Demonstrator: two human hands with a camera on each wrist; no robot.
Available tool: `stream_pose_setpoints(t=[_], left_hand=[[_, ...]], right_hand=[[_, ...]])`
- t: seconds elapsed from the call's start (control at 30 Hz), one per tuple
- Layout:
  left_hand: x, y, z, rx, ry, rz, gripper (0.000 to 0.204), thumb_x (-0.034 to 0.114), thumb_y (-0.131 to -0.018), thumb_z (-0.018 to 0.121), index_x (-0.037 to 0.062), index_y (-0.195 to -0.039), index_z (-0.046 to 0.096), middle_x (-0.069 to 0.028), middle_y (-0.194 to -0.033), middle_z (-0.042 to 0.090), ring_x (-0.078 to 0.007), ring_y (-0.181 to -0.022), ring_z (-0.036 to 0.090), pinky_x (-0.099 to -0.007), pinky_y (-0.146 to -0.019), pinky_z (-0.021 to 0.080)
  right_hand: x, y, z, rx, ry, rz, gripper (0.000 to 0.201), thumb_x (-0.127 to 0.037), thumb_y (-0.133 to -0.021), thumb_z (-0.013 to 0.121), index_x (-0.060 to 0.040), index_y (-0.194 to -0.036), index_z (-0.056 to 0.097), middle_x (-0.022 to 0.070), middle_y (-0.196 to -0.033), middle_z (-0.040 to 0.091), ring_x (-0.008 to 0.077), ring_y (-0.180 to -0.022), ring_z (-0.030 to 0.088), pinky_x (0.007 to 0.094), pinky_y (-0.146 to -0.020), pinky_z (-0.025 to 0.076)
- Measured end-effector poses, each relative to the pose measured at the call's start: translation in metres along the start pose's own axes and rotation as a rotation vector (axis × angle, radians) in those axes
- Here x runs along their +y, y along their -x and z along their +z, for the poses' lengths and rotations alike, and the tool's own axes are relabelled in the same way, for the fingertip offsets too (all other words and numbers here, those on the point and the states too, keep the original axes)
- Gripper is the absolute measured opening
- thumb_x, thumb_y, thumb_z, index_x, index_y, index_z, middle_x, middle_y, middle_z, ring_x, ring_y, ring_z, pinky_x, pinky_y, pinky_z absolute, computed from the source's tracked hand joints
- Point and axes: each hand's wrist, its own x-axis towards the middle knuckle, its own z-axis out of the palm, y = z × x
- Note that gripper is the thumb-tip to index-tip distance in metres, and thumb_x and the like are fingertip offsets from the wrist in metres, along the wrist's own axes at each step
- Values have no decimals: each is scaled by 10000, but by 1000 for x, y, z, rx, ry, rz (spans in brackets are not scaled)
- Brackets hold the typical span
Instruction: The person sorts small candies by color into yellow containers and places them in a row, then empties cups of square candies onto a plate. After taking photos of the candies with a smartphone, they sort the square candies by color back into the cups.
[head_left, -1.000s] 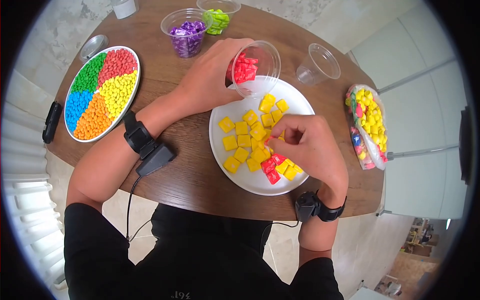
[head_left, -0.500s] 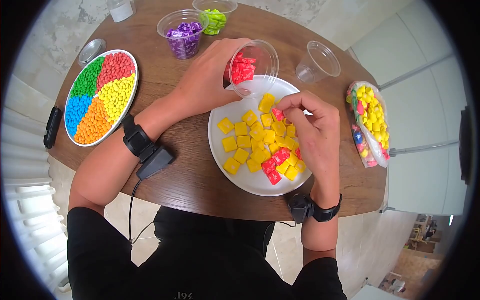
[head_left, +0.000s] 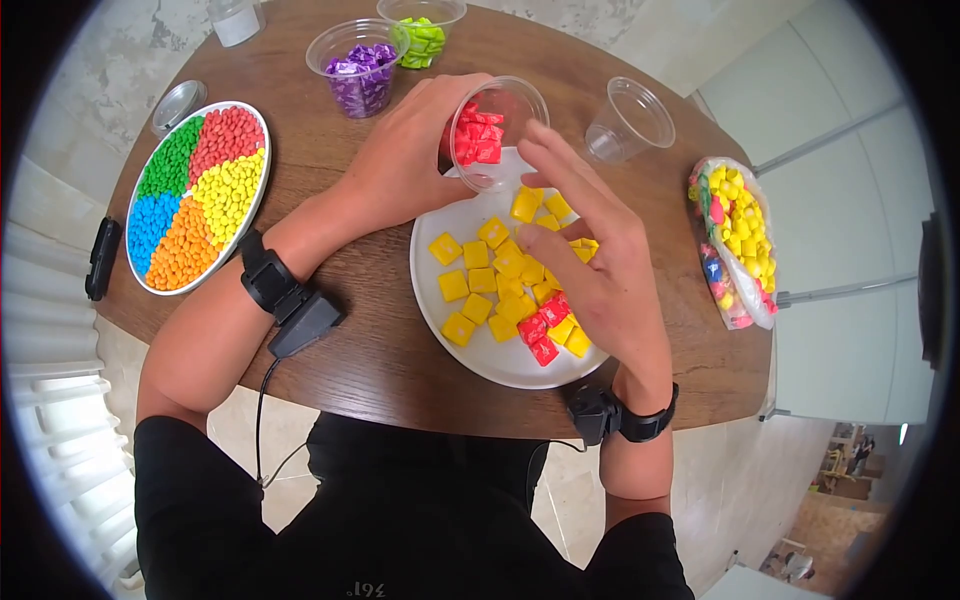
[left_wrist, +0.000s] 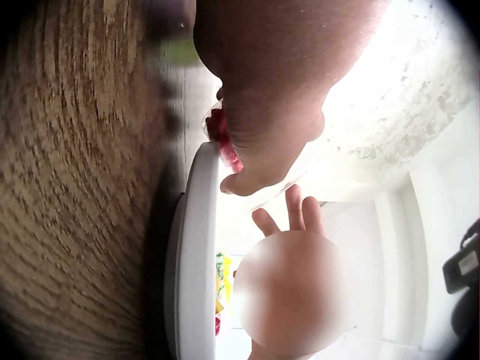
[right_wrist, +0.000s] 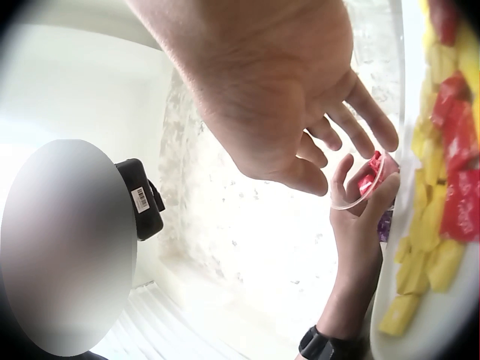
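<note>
My left hand (head_left: 405,150) grips a clear plastic cup (head_left: 518,125), tilted with its mouth toward me over the far edge of a white plate (head_left: 428,300). Red wrapped candies (head_left: 478,135) lie inside the cup. At the cup's mouth is my right hand (head_left: 612,265), fingers extended and apart, no candy showing between them; the right wrist view also has this hand (right_wrist: 277,105) with fingers spread toward the rim. Yellow wrapped candies (head_left: 480,281) are scattered over the plate, and a few red candies (head_left: 540,335) lie among them near the right hand, which hides part of the plate.
Behind the left hand stand a cup of purple candies (head_left: 360,80) and a cup of green candies (head_left: 420,42). An upright clear cup (head_left: 628,120) is at the back right, near a bag of mixed candies (head_left: 738,240). A plate of color-sorted candies (head_left: 198,200) sits on the left.
My right hand has moved from the plate up to the cup, its pinch on a red candy now released and its fingers spread. The left hand keeps holding the tilted cup.
</note>
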Motion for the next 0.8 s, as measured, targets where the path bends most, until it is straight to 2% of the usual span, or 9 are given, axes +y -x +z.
stream_pose_setpoints(t=[0.03, 0.1, 0.13, 0.2, 0.33, 0.4, 0.5, 0.73, 0.8], left_hand=[[1, 0, 0, 1, -11, 2, 906, 97, -713, 918, 72, -1510, 487, -146, -1436, 593, -308, -1333, 581, -406, -1152, 457], [1, 1, -1, -1, -19, -1, 903, 101, -718, 916, 69, -1512, 486, -148, -1437, 593, -306, -1334, 581, -405, -1153, 456], [2, 0, -1, -1, -27, -6, 897, 107, -722, 915, 65, -1509, 488, -146, -1438, 592, -305, -1334, 583, -405, -1152, 457], [1, 1, 0, 1, -30, -12, 891, 112, -725, 914, 62, -1506, 489, -145, -1440, 592, -305, -1333, 584, -405, -1151, 459], [-2, 1, 1, 8, -29, -11, 887, 119, -729, 915, 59, -1506, 490, -143, -1444, 591, -300, -1334, 586, -404, -1153, 459], [-3, 1, 0, -3, -17, -15, 886, 118, -731, 914, 60, -1507, 489, -143, -1447, 590, -297, -1334, 587, -403, -1156, 458], [-3, 1, 2, 2, -22, -10, 876, 118, -737, 911, 63, -1505, 494, -144, -1452, 588, -291, -1332, 591, -402, -1160, 457], [-3, 2, 2, 2, -24, -35, 872, 139, -737, 920, 67, -1500, 505, -141, -1440, 599, -291, -1332, 595, -402, -1157, 461], [-4, 1, 2, 13, -33, -22, 875, 146, -735, 922, 67, -1500, 504, -142, -1438, 601, -292, -1332, 595, -404, -1156, 462]], right_hand=[[2, 0, 0, 27, -6, -4, 368, -21, -905, 704, -11, -1273, 725, 139, -1254, 729, 172, -979, 700, 282, -687, 533], [9, 2, -12, -22, 43, 167, 242, -45, -890, 745, 9, -1125, 769, 122, -981, 775, 168, -805, 702, 292, -635, 515], [10, 3, -16, -24, 43, 173, 242, -45, -890, 745, 9, -1125, 769, 122, -981, 775, 168, -805, 702, 292, -635, 515], [7, 1, -27, -82, 65, 270, 132, -74, -861, 794, 19, -954, 777, 95, -709, 709, 157, -649, 665, 292, -590, 485], [-12, 3, -43, -295, 316, 408, 150, -112, -810, 833, 1, -883, 767, 108, -644, 663, 192, -598, 654, 315, -582, 480], [-16, 5, -45, -471, 456, 439, 200, -165, -759, 859, -19, -854, 760, 150, -676, 665, 260, -625, 672, 361, -609, 504], [-17, 6, -46, -514, 508, 409, 239, -206, -721, 870, -32, -840, 757, 170, -702, 677, 326, -667, 676, 405, -648, 524], [-14, 8, -48, -506, 607, 487, 263, -223, -725, 871, -10, -830, 759, 178, -729, 695, 344, -705, 690, 418, -677, 539], [-6, 9, -50, -470, 570, 435, 262, -215, -728, 870, 7, -817, 765, 183, -731, 700, 339, -697, 693, 416, -679, 539]])
